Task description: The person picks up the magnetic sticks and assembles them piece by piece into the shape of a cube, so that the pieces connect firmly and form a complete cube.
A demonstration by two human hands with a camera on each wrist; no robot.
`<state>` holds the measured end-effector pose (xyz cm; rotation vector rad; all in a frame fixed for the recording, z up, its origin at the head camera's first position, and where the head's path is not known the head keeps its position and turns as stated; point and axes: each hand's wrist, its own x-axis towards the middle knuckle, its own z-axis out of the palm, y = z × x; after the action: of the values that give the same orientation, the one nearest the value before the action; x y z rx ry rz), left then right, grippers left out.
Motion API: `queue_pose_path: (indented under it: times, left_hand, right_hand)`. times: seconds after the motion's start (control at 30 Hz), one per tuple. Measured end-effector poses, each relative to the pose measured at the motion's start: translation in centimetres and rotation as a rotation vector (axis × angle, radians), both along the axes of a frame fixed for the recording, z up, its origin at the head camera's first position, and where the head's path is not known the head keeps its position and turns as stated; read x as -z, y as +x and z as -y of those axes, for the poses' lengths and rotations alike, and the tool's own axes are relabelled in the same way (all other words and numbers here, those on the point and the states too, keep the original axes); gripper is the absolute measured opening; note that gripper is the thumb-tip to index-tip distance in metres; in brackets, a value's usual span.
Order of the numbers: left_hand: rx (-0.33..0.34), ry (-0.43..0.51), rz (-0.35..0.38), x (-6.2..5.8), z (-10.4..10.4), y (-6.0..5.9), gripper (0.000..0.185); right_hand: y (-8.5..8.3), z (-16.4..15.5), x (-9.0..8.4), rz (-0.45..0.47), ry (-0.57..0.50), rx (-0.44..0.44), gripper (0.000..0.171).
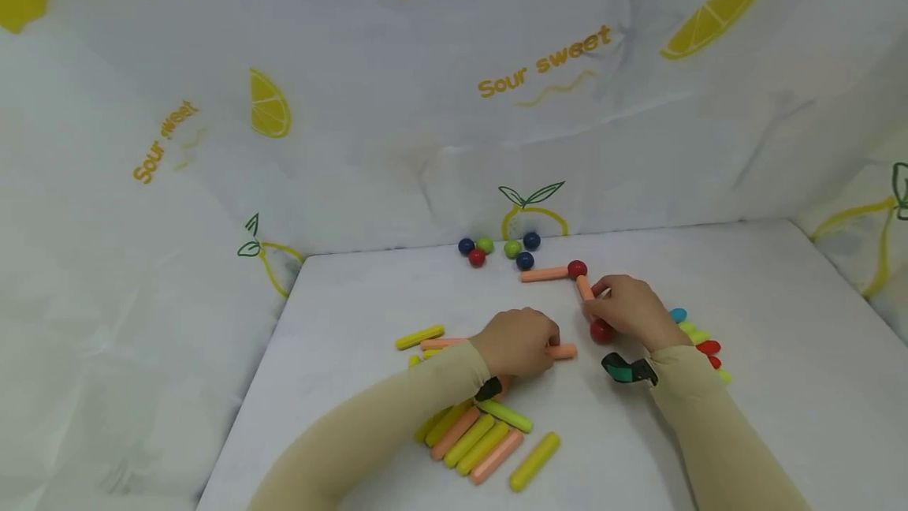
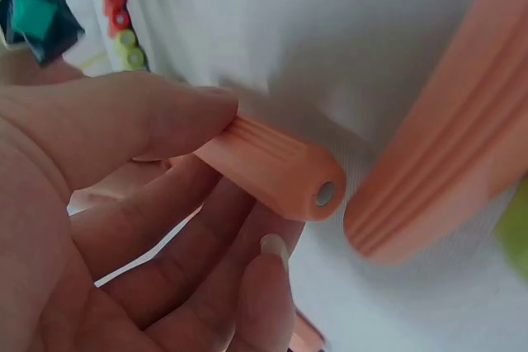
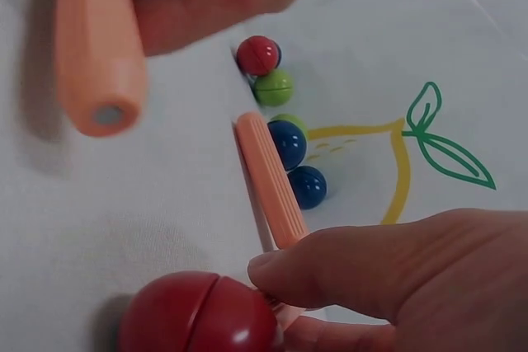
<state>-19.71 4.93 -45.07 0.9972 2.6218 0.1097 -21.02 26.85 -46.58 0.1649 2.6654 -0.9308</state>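
My left hand (image 1: 521,341) pinches a ribbed orange stick (image 1: 565,351) between thumb and fingers; its free end, with a metal dot, shows in the left wrist view (image 2: 276,169) and the right wrist view (image 3: 95,47). It points at a red ball (image 1: 601,330) (image 3: 198,315). My right hand (image 1: 627,307) grips a second orange stick (image 1: 585,289) joined to that ball. This stick's far end meets another red ball (image 1: 577,268). A third orange stick (image 1: 544,274) (image 3: 268,179) lies leftward from that ball on the white table (image 1: 766,314).
Several blue, green and red balls (image 1: 500,251) (image 3: 285,121) sit at the table's back edge by the lemon-print cloth wall. A pile of yellow, green and orange sticks (image 1: 482,440) lies under my left forearm. More coloured sticks (image 1: 698,337) lie right of my right hand.
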Motion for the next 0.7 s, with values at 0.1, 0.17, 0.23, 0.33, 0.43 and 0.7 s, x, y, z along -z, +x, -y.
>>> queue_pose_path:
  times: [0.1,0.17,0.23,0.33,0.43,0.7]
  left_hand:
    - [-0.034,0.028,0.0,-0.1,-0.4,-1.2,0.015]
    - [-0.037,0.044,0.0,-0.1,-0.6,-1.9,0.017]
    - [-0.028,0.057,0.001,0.0,-0.7,-2.3,0.019]
    - [-0.012,0.072,0.001,0.2,-0.9,-2.5,0.022]
    - [-0.005,0.079,0.005,0.3,-1.1,-2.6,0.02]
    - [0.017,0.113,0.016,0.4,-0.9,-2.6,0.019]
  right_hand:
    - [0.0,0.1,-0.1,-0.002,-0.005,0.003,0.052]
    - [0.0,0.2,-0.2,-0.003,-0.004,0.003,0.051]
    - [0.0,0.3,-0.1,-0.008,-0.001,0.001,0.051]
    - [-0.1,0.4,-0.1,-0.017,-0.001,-0.003,0.05]
    - [0.0,0.6,-0.2,-0.007,-0.006,0.001,0.049]
    - [0.0,0.9,-0.9,0.04,0.02,0.014,0.049]
